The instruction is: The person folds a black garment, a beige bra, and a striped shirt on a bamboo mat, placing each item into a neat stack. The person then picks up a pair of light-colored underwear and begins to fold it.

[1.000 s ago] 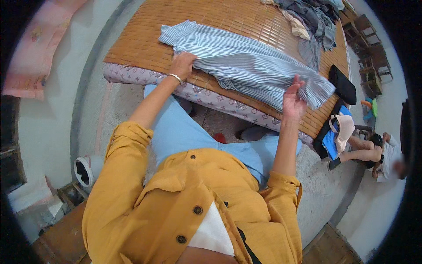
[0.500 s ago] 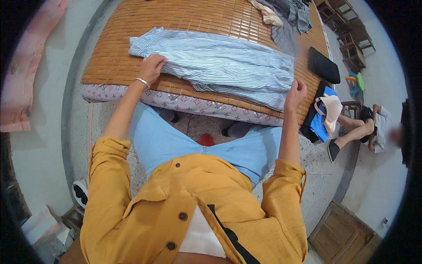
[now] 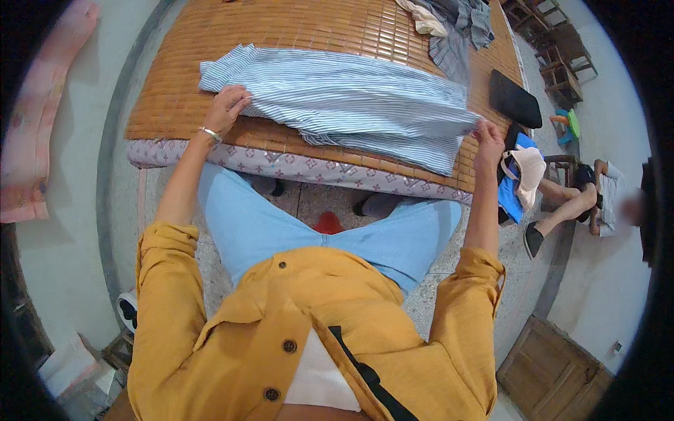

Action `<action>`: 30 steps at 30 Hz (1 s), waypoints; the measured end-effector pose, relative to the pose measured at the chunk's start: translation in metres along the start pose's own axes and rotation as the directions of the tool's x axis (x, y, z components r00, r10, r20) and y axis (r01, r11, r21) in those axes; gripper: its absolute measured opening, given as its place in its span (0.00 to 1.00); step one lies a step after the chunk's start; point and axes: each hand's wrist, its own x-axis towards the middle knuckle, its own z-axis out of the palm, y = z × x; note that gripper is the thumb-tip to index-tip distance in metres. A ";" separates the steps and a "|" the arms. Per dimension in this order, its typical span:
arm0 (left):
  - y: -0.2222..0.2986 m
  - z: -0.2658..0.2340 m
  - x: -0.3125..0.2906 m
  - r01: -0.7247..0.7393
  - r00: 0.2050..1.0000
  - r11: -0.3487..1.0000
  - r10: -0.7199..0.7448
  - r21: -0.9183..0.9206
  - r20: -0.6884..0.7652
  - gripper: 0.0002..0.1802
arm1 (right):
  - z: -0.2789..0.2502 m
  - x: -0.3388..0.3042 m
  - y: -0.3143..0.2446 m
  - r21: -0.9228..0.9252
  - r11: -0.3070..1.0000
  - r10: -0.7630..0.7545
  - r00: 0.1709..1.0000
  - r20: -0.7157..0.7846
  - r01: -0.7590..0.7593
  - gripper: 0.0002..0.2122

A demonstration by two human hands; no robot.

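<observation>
A blue-and-white striped garment (image 3: 351, 95) lies stretched out lengthwise, folded long and narrow, across the woven bamboo mat (image 3: 168, 98). Its near edge is bunched and wrinkled in the middle. My left hand (image 3: 226, 111) is at the near edge close to the left end, its bent fingers closed on the cloth. At the other end, my right hand (image 3: 488, 144) pinches a corner and pulls it out to a point, slightly raised toward the right. Whether the garment is a shirt or trousers I cannot tell.
Grey clothes (image 3: 460, 35) and a cream cloth (image 3: 421, 17) lie at the far right of the bed. A black flat case (image 3: 514, 98) sits on its right side, near a beige bra (image 3: 526, 175) on blue-and-black clothing (image 3: 509, 200). Another person (image 3: 572, 200) sits at the right.
My right hand has moved right and drawn the garment's corner out with it. My left hand has shifted a little left, and the left end of the cloth has moved with it.
</observation>
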 end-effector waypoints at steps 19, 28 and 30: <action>0.007 0.005 0.003 0.098 0.995 0.990 -0.100 -0.098 -0.010 0.09 | -0.002 -0.006 -0.027 0.151 0.950 0.236 0.947 0.220 -0.272 0.19; 0.003 0.004 0.003 0.151 0.988 0.988 -0.151 -0.038 -0.021 0.10 | -0.010 0.004 -0.024 -0.085 0.994 -0.054 0.981 0.188 0.071 0.17; 0.008 0.003 0.003 0.230 0.973 0.972 -0.229 -0.042 0.020 0.10 | -0.009 0.005 -0.029 -0.217 0.974 -0.032 0.984 0.174 0.070 0.16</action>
